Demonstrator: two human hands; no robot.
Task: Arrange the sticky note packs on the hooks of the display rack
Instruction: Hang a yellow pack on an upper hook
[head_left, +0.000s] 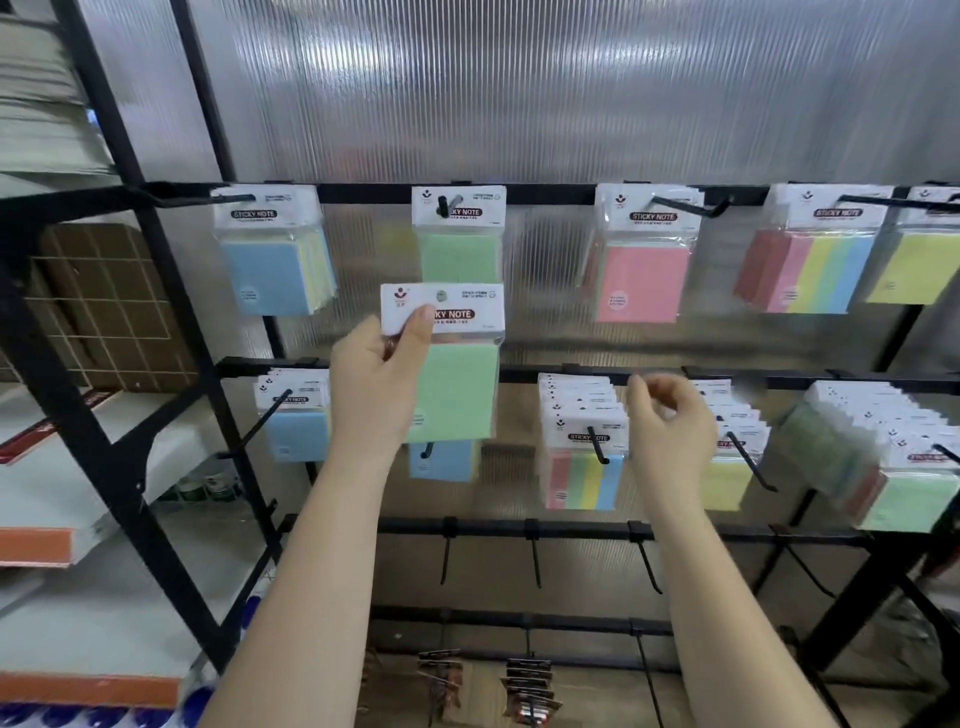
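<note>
My left hand (376, 379) grips a green sticky note pack (453, 387) by its white header, holding it upright in front of the rack, just below another green pack (460, 244) that hangs on a top-row hook (444, 204). My right hand (670, 421) hovers with loosely curled fingers and holds nothing, blurred, beside the multicolour packs (584, 467) on a middle-row hook. More packs hang on the top row: blue (272, 260), pink (641, 260), striped (810, 260) and yellow (909, 265).
The black display rack (545, 193) has three bars of hooks; the lowest bar (571, 530) carries bare hooks. Blue packs (296, 421) and a full green stack (904, 478) hang on the middle row. Shelves with boxes (62, 467) stand at the left.
</note>
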